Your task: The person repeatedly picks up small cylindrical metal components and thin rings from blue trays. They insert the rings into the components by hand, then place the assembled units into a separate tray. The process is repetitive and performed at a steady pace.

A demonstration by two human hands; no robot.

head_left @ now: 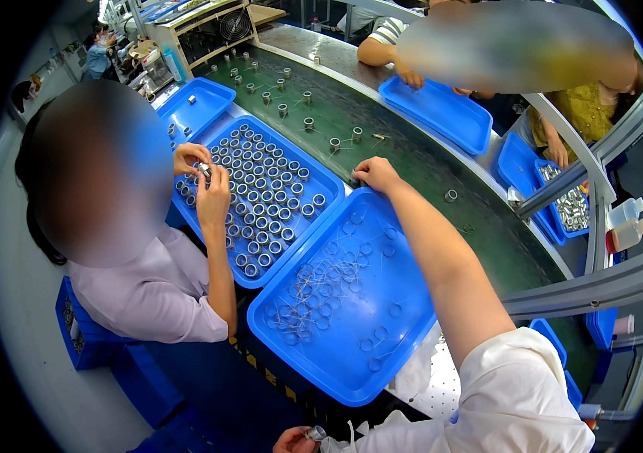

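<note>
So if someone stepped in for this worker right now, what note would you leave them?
Left hand: low by the body, pinching a small metal sleeve.
Right hand: reached to the far rim of the near blue tray, beside the green belt; its grip can't be read.
Done: spaced sleeves stand on the belt.
Left: many wire rings lie in the tray.

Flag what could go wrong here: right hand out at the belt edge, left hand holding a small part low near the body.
1. The right hand sits at the conveyor belt edge, close to the upright metal cylinders; a bump could tip one.
2. The wire coils in the near blue tray overlap; their leads could tangle when picked.
3. The left hand pinches a small metal cylinder off the tray; a slip may drop it to the floor.
</note>
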